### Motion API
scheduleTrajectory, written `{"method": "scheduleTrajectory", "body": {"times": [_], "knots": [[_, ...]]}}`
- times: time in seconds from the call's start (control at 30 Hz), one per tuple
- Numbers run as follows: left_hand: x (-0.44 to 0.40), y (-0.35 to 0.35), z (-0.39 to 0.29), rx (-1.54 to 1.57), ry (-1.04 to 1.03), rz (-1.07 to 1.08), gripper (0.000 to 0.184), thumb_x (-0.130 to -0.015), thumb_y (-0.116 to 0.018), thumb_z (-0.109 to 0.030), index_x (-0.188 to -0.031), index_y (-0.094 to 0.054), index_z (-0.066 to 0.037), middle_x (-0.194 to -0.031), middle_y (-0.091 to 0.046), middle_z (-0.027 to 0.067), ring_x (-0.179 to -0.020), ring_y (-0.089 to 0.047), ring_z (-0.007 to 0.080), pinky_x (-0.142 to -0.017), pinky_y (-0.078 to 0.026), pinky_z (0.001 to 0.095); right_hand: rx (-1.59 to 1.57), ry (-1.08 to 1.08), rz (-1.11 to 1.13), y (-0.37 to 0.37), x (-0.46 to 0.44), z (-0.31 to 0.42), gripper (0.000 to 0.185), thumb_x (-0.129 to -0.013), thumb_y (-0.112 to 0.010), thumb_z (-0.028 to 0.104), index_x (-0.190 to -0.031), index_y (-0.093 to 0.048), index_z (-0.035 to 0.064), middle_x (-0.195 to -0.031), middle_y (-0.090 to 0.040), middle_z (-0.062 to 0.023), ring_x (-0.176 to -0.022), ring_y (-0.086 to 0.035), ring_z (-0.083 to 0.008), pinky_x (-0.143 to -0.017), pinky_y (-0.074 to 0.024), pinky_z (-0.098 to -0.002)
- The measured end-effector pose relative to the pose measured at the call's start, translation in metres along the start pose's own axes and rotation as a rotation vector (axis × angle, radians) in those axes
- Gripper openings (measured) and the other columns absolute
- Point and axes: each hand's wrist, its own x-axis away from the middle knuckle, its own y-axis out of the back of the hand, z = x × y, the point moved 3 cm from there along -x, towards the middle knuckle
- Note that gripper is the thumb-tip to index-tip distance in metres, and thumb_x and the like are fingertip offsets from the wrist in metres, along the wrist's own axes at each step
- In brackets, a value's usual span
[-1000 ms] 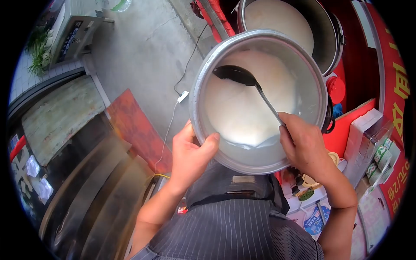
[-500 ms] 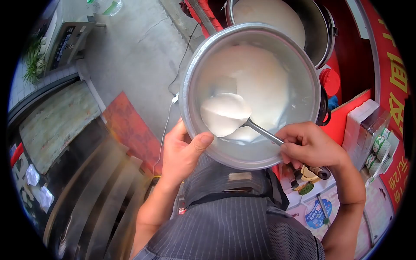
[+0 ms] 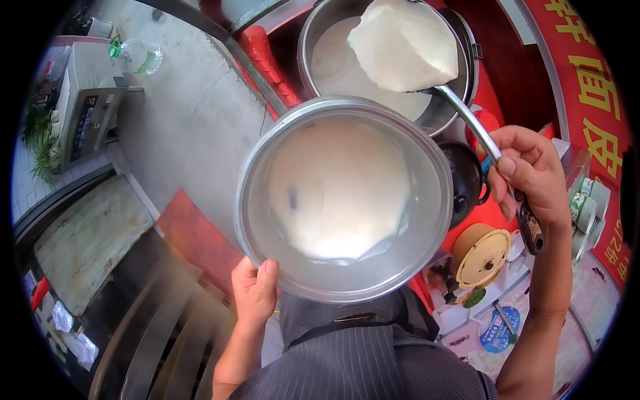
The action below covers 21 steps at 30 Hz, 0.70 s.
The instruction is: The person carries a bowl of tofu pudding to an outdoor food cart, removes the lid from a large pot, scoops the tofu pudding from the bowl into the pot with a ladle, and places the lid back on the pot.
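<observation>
My left hand (image 3: 255, 290) is closed on the near-left rim of a round metal basin (image 3: 347, 285), thumb up by the edge and fingers partly hidden. Pale, milky-white contents with a smooth surface lie inside the basin. In my right hand (image 3: 530, 175) is the handle of a metal ladle (image 3: 472, 125) with a dark grip. A thick, soft white slab (image 3: 405, 48), like bean curd, rests on the ladle's head and mostly hides it. This slab is held above a large metal pot (image 3: 305, 63), which contains more whitish liquid.
Right of the basin sits a dark lidded pot (image 3: 463, 183). Beyond my right forearm are stacked bowls (image 3: 587, 210), and a round yellowish lidded container (image 3: 483, 259) stands nearer me. A metal post (image 3: 250, 70) slants beside the large pot. A grey cabinet (image 3: 93, 107) is at far left.
My right hand has lifted the ladle with the white slab out of the basin, up and over the large pot. The basin sits lower and further left in view, my left hand still gripping it.
</observation>
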Motion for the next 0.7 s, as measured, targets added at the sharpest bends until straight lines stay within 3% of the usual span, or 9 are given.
{"method": "scheduleTrajectory", "body": {"times": [0.03, 0.2, 0.4, 0.7], "knots": [[0.004, 0.009, 0.004, -0.012, 0.091, 0.006, 0.033, -0.1, -0.064, -0.028, -0.111, -0.067, 0.002, -0.097, -0.068, 0.0027, -0.087, -0.058, 0.0091, -0.079, -0.046, 0.0259, 0.038, 0.029, -0.018, 0.007, -0.017, -0.003, 0.025, -0.093, -0.059, 0.01, -0.111, -0.063, -0.0069, -0.066, -0.064, -0.0084, -0.044, -0.055, -0.0087, -0.042, -0.0453, -0.0194], [0.007, 0.014, 0.012, 0.035, 0.085, -0.021, 0.033, -0.097, -0.067, -0.027, -0.11, -0.067, 0.003, -0.102, -0.069, 0.0046, -0.09, -0.059, 0.0116, -0.082, -0.047, 0.0278, 0.045, -0.013, -0.106, 0.021, -0.114, -0.037, 0.02, -0.096, -0.055, 0.01, -0.106, -0.062, -0.0048, -0.075, -0.065, -0.0063, -0.054, -0.058, -0.0065, -0.046, -0.0465, -0.0203], [0.007, 0.012, 0.013, 0.12, 0.104, -0.049, 0.032, -0.096, -0.069, -0.026, -0.109, -0.067, 0.004, -0.101, -0.069, 0.0047, -0.089, -0.059, 0.0115, -0.081, -0.047, 0.0281, -0.099, -0.011, -0.162, 0.01, -0.228, -0.106, 0.019, -0.094, -0.056, 0.008, -0.104, -0.06, -0.0072, -0.081, -0.068, -0.0112, -0.062, -0.063, -0.0114, -0.053, -0.0531, -0.0262], [0.008, 0.017, 0.018, 0.084, 0.126, -0.059, 0.034, -0.096, -0.07, -0.028, -0.108, -0.068, 0.003, -0.098, -0.069, 0.0035, -0.086, -0.058, 0.0102, -0.078, -0.047, 0.0265, -0.131, -0.025, -0.312, -0.03, -0.278, -0.123, 0.02, -0.089, -0.053, 0.003, -0.101, -0.058, -0.0122, -0.083, -0.068, -0.0177, -0.062, -0.066, -0.0189, -0.053, -0.0548, -0.0322]]}}
